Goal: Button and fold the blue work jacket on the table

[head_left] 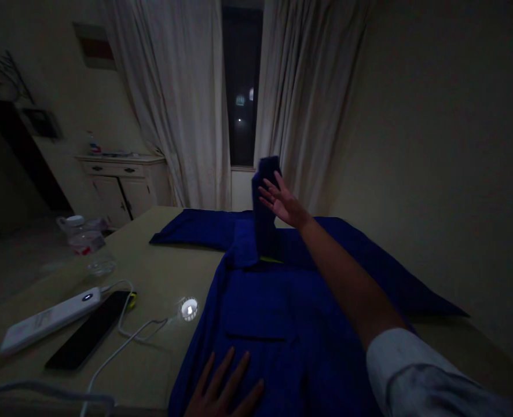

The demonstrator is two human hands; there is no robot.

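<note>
A dark blue long-sleeved garment (pixel 256 307) lies spread on the table, with a chest pocket facing up. One narrow folded part of it, probably a sleeve (pixel 265 211), stands upright near the far end. My right hand (pixel 282 200) is raised beside that part, palm open and fingers spread, at or very near its edge; I cannot tell if they touch. My left hand (pixel 224 385) rests flat on the near end of the garment with its fingers apart, holding nothing. A white shirt cuff (pixel 425 376) covers my right forearm at the lower right.
On the beige table (pixel 161 272), left of the garment, lie a white power bank (pixel 50 318), a black smartphone (pixel 89 330), a white cable (pixel 121 353), a small round light (pixel 189 309) and a plastic bottle (pixel 83 243). Curtains (pixel 169 98) and a white cabinet (pixel 121 185) stand beyond.
</note>
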